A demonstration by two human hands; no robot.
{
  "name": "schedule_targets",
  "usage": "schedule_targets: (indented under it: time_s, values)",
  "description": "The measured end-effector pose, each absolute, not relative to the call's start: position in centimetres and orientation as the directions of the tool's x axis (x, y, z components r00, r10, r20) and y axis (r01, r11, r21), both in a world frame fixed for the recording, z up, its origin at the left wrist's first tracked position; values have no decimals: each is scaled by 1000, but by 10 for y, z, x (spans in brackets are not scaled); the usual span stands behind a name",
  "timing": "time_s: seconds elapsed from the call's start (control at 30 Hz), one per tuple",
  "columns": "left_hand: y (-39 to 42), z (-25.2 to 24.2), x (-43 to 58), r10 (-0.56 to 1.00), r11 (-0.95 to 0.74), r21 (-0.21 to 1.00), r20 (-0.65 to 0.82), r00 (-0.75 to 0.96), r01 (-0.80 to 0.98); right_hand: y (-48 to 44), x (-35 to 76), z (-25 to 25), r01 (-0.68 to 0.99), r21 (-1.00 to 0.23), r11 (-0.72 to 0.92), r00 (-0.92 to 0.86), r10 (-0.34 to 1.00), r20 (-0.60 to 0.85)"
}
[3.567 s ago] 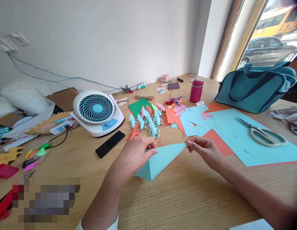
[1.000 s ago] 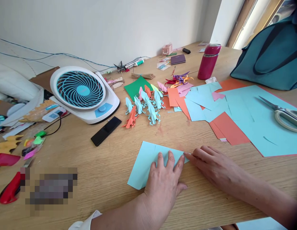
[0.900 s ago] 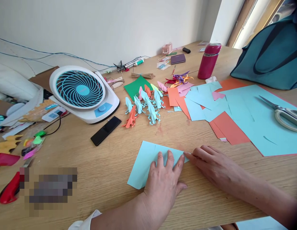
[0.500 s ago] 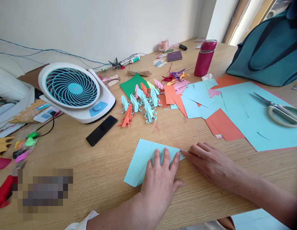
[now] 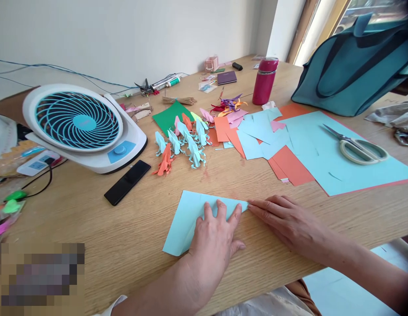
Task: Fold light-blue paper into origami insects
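A light blue sheet of paper (image 5: pixel 184 219), folded to a point at its right end, lies flat on the wooden table. My left hand (image 5: pixel 213 232) rests on top of it with fingers spread, pressing it down. At the paper's right tip lies my right hand (image 5: pixel 286 221), its fingers stretched out side by side and their ends touching the corner; the thumb is hidden. Beyond the sheet stand several folded light blue paper figures (image 5: pixel 195 151) and an orange paper figure (image 5: pixel 165 161).
A white fan (image 5: pixel 84 123) and a black phone (image 5: pixel 127 182) are on the left. Scissors (image 5: pixel 358 147) lie on a large blue sheet (image 5: pixel 309 131) at the right, near orange paper pieces (image 5: pixel 296 166). Behind are a magenta flask (image 5: pixel 265 83) and a teal bag (image 5: pixel 348 74).
The camera view has turned slightly right, so the table's things appear farther left. My right hand's fingers have straightened at the paper's tip. My left hand stays spread on the paper.
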State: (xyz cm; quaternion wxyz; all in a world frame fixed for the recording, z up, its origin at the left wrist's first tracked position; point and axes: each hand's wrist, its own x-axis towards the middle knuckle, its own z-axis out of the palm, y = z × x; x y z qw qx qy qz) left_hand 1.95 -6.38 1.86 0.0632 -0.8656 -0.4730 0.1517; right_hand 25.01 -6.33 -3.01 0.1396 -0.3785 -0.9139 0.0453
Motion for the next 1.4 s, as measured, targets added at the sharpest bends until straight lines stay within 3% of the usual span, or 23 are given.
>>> schedule_targets:
  time_s: [0.37,0.67,0.97,1.4]
  values:
    - [-58,24,25,836,-548,-264,-204,509,794,-76,248,-28,815,-110,569,-529,807,262]
    - [-57,25,26,820,-567,-261,-266,507,781,-69,224,-26,651,-279,706,-623,707,334]
    - [-56,21,25,827,-553,-239,-272,492,798,-72,229,-33,670,-321,669,-615,743,264]
    - [-61,21,21,822,-559,-210,-271,501,802,-70,228,-33,676,-320,664,-605,748,274]
